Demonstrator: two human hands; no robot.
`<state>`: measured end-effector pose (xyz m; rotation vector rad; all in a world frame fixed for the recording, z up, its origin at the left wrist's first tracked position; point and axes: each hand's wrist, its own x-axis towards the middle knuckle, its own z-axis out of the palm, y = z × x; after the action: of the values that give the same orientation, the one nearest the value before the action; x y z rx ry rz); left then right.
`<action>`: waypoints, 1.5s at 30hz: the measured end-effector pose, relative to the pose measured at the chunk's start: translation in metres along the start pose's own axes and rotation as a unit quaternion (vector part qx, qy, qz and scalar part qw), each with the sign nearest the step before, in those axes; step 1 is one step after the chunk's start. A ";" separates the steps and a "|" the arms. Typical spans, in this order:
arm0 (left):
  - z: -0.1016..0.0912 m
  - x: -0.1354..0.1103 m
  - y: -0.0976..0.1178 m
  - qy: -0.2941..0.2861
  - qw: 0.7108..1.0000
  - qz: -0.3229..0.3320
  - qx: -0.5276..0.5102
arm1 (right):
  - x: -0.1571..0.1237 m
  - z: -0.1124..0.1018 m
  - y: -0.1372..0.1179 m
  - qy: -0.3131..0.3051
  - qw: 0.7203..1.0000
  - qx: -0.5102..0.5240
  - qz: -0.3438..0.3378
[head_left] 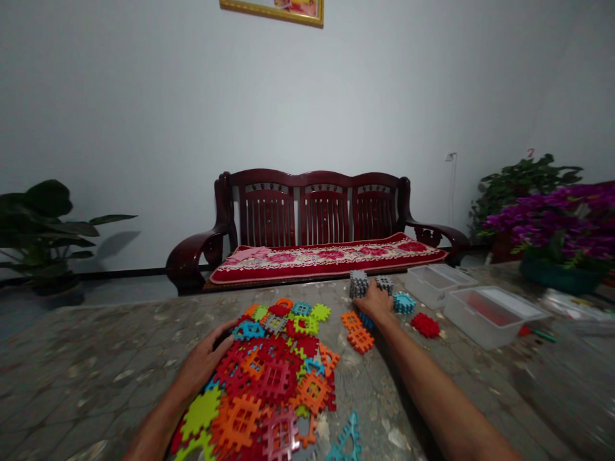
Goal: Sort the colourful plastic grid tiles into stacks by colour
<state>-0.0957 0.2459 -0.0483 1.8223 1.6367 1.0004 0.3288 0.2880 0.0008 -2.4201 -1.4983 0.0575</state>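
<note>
My left hand (207,356) lies open at the left side of a heap of plastic interlocking building tiles (276,378), its fingertips beside a blue tile (248,330). The heap mixes red, orange, green, blue and grey pieces. My right hand (377,301) reaches to the far side of the table, its thumb and index finger around a stack of grey tiles (358,284). Another grey stack (384,283) stands just right of it, partly hidden by the hand. Around it are a blue stack (404,303), red tiles (425,324) and orange tiles (359,339).
Two translucent plastic boxes (480,326) stand at the right, with red pieces seen in the nearer one. A pot of purple flowers (557,221) is beyond them. A loose blue triangular tile (348,440) lies near me. Behind the table is a wooden bench (312,208).
</note>
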 end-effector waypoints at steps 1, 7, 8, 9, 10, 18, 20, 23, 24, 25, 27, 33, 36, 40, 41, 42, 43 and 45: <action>0.000 0.000 0.000 -0.002 1.000 -0.001 0.001 | -0.002 -0.004 0.003 -0.003 1.000 0.004 -0.008; 0.000 -0.001 0.002 -0.006 1.000 0.008 -0.007 | -0.020 -0.017 0.033 -0.025 0.997 0.028 -0.069; -0.001 -0.001 0.003 -0.005 1.000 0.009 -0.009 | -0.024 -0.016 0.038 -0.037 0.996 0.029 -0.076; -0.001 -0.001 0.004 -0.005 1.000 0.009 -0.008 | -0.029 -0.015 0.042 -0.049 0.995 0.028 -0.084; -0.002 -0.001 0.005 -0.005 1.000 0.009 -0.007 | -0.033 -0.013 0.045 -0.056 0.994 0.024 -0.090; -0.003 -0.001 0.006 -0.008 1.000 0.001 0.010 | -0.045 0.000 0.046 -0.033 0.993 0.016 -0.109; -0.003 -0.001 0.005 -0.009 1.000 0.002 0.011 | -0.043 0.004 0.049 -0.024 0.990 0.042 -0.129; -0.002 0.000 0.005 -0.011 1.000 0.000 0.016 | -0.043 0.009 0.055 -0.005 0.984 0.077 -0.158; -0.002 0.000 0.006 -0.011 1.000 0.000 0.017 | -0.043 0.010 0.056 0.001 0.983 0.086 -0.165; -0.002 -0.001 0.007 -0.011 1.000 0.001 0.017 | -0.044 0.011 0.056 0.006 0.981 0.094 -0.169; -0.003 -0.001 0.008 -0.009 1.000 0.003 0.017 | -0.045 0.010 0.056 0.016 0.980 0.107 -0.169; -0.005 -0.001 0.010 0.002 1.000 0.005 0.022 | -0.045 0.010 0.051 0.011 0.984 0.141 -0.107; -0.004 0.001 0.005 0.003 1.000 0.004 0.022 | -0.043 0.012 0.050 0.022 0.981 0.166 -0.099; -0.002 0.003 -0.001 0.005 1.000 0.009 0.020 | -0.040 0.013 0.056 0.072 0.968 0.214 -0.111; -0.002 0.003 -0.001 0.005 1.000 0.009 0.018 | -0.040 0.014 0.058 0.082 0.965 0.222 -0.116; -0.001 0.003 -0.001 0.004 1.000 0.008 0.017 | -0.040 0.014 0.060 0.089 0.962 0.228 -0.120; -0.002 0.002 0.000 0.002 1.000 0.006 0.017 | -0.041 0.015 0.062 0.092 0.961 0.231 -0.125; -0.002 0.002 0.002 -0.003 1.000 0.001 0.018 | -0.044 0.017 0.065 0.089 0.960 0.228 -0.135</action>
<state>-0.0958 0.2469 -0.0450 1.8489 1.6596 0.9709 0.3621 0.2261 -0.0378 -1.7994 -1.5192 0.1107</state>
